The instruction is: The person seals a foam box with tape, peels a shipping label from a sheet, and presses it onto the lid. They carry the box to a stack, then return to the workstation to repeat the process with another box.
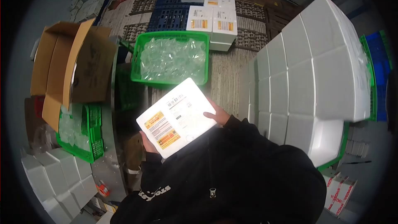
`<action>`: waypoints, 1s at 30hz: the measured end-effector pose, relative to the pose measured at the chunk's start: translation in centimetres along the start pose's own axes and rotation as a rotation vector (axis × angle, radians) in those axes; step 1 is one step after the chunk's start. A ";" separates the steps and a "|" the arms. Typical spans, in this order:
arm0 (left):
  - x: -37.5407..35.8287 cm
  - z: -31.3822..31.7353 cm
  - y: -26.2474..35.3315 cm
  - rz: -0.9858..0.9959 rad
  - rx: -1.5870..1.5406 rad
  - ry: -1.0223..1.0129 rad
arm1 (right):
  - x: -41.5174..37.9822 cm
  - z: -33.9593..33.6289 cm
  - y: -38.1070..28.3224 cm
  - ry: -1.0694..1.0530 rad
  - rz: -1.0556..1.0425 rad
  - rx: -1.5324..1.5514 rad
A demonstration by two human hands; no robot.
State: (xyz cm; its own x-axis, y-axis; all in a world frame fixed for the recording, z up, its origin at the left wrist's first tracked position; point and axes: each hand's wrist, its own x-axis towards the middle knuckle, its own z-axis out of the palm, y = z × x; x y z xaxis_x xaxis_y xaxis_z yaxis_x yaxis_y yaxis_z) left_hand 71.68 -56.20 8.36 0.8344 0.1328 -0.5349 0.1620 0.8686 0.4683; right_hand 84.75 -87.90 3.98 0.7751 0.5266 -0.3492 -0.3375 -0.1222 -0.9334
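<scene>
Room is tight in the head view: a stack of white foam boxes (306, 83) crowds 3 o'clock, a green crate of clear ice packs (172, 58) sits at 12, and an open cardboard carton (70, 66) leans at 10. Bare floor (226, 79) shows only in a narrow strip between crate and stack.

At centre, a white foam lid (176, 118) is held tilted, flat-faced, with a barcode label near its top edge and two orange-yellow stickers toward its lower left. The left hand (147, 143) clasps its lower left edge; the right hand (217, 116) presses its right edge, fingers curled on it.

Two green crates show, the second (83, 135) at 8 o'clock. Labelled white boxes (211, 16) at 12 number about eight.
</scene>
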 end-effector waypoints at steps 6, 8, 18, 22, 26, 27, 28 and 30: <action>11.7 10.9 -3.9 -0.052 -0.008 -0.058 | 7.5 -14.0 -5.0 -0.003 -0.059 -0.118; 18.1 12.9 -5.1 -0.114 -0.052 -0.101 | 10.6 -18.8 -6.8 0.013 -0.023 -0.137; 42.5 31.3 -1.6 -0.183 0.296 -0.123 | 28.1 -37.1 -15.9 0.145 -0.141 -0.097; 49.3 33.7 0.5 0.078 0.452 -0.103 | 36.3 -39.1 -22.6 0.189 -0.237 -0.289; 61.3 35.4 4.4 0.116 0.505 0.048 | 50.2 -41.4 -22.3 0.139 -0.276 -0.281; 64.0 35.6 5.4 0.083 0.532 0.080 | 53.3 -41.9 -22.1 0.113 -0.228 -0.213; 67.7 35.3 6.0 0.164 0.577 0.099 | 57.1 -42.8 -22.3 0.090 -0.185 -0.148; 75.9 34.4 8.7 0.153 0.668 0.173 | 66.1 -45.8 -19.3 0.116 -0.268 -0.286</action>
State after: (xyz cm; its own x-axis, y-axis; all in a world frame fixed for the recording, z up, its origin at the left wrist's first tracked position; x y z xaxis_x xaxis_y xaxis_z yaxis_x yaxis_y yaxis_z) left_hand 154.53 -54.99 -3.93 0.7870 0.3518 -0.5067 0.3846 0.3623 0.8490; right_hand 166.98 -89.26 -4.90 0.8759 0.4753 -0.0826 0.0339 -0.2315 -0.9722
